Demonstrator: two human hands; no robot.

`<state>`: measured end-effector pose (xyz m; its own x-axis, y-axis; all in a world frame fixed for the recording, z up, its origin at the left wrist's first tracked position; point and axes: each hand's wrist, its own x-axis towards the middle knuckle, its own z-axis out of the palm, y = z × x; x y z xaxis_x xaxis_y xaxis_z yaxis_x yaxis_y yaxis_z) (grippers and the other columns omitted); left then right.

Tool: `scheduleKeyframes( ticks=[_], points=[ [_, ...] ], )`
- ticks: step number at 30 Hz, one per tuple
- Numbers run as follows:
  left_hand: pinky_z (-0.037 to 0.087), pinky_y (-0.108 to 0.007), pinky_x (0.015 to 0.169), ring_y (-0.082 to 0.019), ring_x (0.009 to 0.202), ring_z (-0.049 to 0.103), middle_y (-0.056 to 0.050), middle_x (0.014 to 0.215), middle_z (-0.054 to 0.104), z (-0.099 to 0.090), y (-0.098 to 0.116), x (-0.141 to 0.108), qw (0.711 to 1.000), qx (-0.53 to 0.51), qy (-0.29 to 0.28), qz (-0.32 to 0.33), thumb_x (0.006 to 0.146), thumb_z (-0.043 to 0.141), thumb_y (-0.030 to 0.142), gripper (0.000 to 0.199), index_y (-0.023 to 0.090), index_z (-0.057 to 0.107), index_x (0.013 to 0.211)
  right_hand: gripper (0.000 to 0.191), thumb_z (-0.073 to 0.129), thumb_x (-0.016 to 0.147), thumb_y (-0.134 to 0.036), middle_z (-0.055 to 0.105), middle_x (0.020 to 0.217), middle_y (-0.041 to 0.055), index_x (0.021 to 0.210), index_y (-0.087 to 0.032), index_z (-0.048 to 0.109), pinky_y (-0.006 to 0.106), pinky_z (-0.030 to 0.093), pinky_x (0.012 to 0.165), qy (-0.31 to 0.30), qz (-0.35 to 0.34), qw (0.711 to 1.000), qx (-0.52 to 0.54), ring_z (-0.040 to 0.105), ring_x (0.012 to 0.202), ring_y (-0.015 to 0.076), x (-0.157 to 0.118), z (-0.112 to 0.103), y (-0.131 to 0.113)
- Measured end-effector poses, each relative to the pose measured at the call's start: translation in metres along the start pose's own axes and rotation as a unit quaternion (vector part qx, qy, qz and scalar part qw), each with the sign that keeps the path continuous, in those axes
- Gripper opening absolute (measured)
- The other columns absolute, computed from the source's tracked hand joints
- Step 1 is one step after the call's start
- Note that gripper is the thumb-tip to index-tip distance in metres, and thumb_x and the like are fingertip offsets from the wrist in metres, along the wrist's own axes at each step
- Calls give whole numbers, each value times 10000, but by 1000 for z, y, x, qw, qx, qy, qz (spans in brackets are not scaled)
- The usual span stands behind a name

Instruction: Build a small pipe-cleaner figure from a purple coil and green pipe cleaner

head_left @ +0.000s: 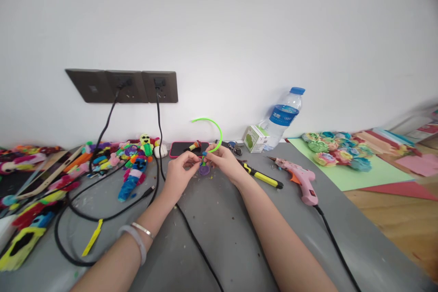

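While left grip (180, 169) and right grip (224, 162) pinch a green pipe cleaner (220, 130), purple disc (204, 170) shows just below them.

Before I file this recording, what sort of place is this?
Probably a craft workspace: on the grey table lie a pink glue gun and, at the picture's left, many colourful fuzzy figures; at the right, what look like crinkled paper flowers sit on a pale green sheet.

**Wristwear: left arm (160, 205) and right arm (270, 223)**

Left: two bands encircle the forearm. A narrow, polished, silver-coloured bracelet (143, 229) lies nearer the left hand (181, 171); just behind it, a thicker, rounded, pale grey bangle (138, 241). Right: forearm bare.
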<state>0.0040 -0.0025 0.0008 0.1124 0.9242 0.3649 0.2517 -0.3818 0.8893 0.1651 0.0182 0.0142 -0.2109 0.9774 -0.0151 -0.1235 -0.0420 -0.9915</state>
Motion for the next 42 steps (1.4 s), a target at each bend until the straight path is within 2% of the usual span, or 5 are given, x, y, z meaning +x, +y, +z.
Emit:
scheduleKeyframes(
  ticks=[22,30,35,39,42],
  points=[
    [551,-260,655,-171,736,679,-22,790,702,0,2,0,999,28,-6,27,776,578,178,64,199,635,800,292,755,654,-372,639,612,-12,760,-192,552,233,360,501,7,-10,1000,4,551,548,120,0,-2,-2],
    [536,-272,713,-177,787,671,-31,835,701,-1,1,-1,999,33,7,33,803,550,177,101,204,640,837,303,750,653,-398,625,593,-29,755,-200,544,233,329,493,24,-19,1000,-1,492,509,104,-1,-2,-4],
    [514,-237,618,-175,803,645,-51,908,671,-2,-7,2,997,-53,51,-30,831,564,272,133,200,643,911,320,745,648,-423,620,595,-30,763,-205,540,240,301,494,46,-17,999,21,457,489,95,1,-3,-4],
    [443,-209,535,-132,659,582,-36,800,647,-1,-11,5,979,-152,76,-109,833,580,359,198,186,647,903,325,745,643,-415,627,619,-24,770,-200,539,239,309,505,50,-10,997,51,468,507,96,3,-4,-1],
    [410,-208,518,-114,611,537,-17,745,613,0,-9,5,964,-207,80,-146,808,597,371,191,182,620,825,329,755,639,-406,617,621,-29,776,-201,538,240,309,509,55,-3,996,68,469,510,97,3,-5,-1]
  ],
)
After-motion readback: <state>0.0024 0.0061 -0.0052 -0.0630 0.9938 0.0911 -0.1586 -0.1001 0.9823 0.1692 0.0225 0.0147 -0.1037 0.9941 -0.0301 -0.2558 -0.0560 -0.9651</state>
